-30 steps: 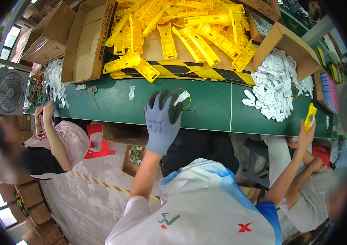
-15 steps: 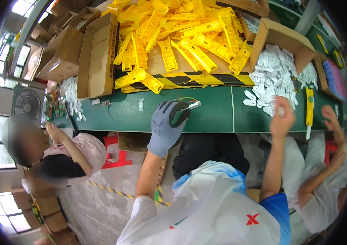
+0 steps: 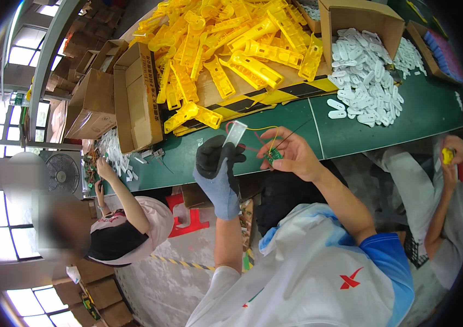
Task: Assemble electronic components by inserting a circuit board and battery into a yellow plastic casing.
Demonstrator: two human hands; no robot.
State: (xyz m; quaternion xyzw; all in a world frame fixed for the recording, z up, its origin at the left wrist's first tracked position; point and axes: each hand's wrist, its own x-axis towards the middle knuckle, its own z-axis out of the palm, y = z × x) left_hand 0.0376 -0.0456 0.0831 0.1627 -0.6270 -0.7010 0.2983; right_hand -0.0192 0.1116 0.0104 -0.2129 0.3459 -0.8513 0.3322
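My left hand (image 3: 218, 173), in a grey glove with dark fingertips, is closed on a flat, whitish rectangular piece (image 3: 236, 133) that stands up between thumb and fingers. My bare right hand (image 3: 301, 157) pinches a small green circuit board (image 3: 274, 155) beside it. Thin wires (image 3: 259, 128), yellow, red and dark, run by the board, the yellow one arching over toward the whitish piece. Both hands are close together above the front edge of the green table (image 3: 188, 163). My fingers partly hide the board and the lower end of the piece.
Yellow plastic casings (image 3: 226, 38) heap up behind a black-and-yellow striped edge (image 3: 248, 103). White oval parts (image 3: 365, 76) spill from a cardboard box (image 3: 359, 16) at right. An open carton (image 3: 136, 98) stands at left. Co-workers sit on both sides; the right one's hand (image 3: 455, 150) holds something yellow.
My right hand has come from beside the white parts to my left hand and now holds the circuit board. The whitish piece is tilted more upright. The view has turned.
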